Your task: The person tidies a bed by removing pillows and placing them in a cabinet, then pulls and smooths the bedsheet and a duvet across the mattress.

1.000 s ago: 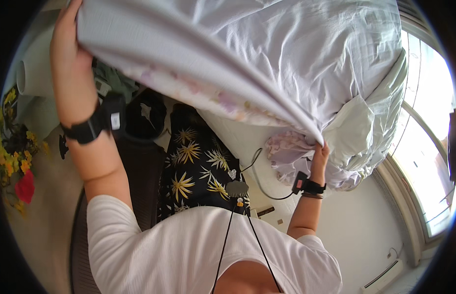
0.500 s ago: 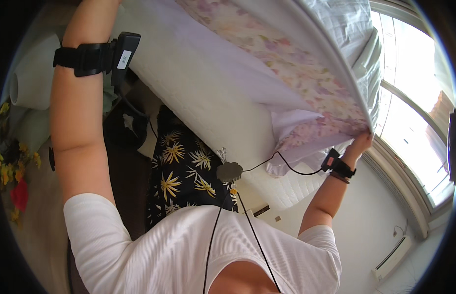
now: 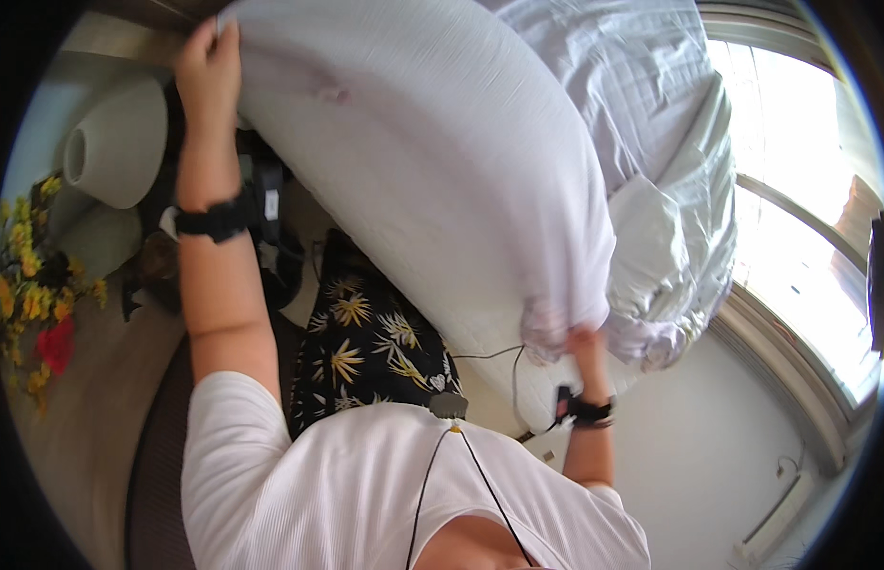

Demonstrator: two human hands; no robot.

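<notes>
A pale lilac bed sheet (image 3: 432,142) billows over the white mattress (image 3: 494,385), its plain side showing. At the upper left my left hand (image 3: 212,71) is closed on the sheet's edge, fingers and thumb pinched together. My right hand (image 3: 586,353), smeared a little by motion, grips the sheet where it bunches at the near right corner. Both arms are spread wide. Most of the mattress top is hidden beneath the fabric.
Shiny pale bedding (image 3: 665,228) lies heaped beyond the sheet, beside the bright window (image 3: 794,171). On the left stand a white lampshade (image 3: 124,142) and yellow and red flowers (image 3: 43,304). A thin black cable (image 3: 490,356) hangs before my patterned black clothing (image 3: 366,351).
The raised sheet has come down over the mattress, and its floral side no longer shows. My right hand moved down and inward with the sheet; my left hand has come into view.
</notes>
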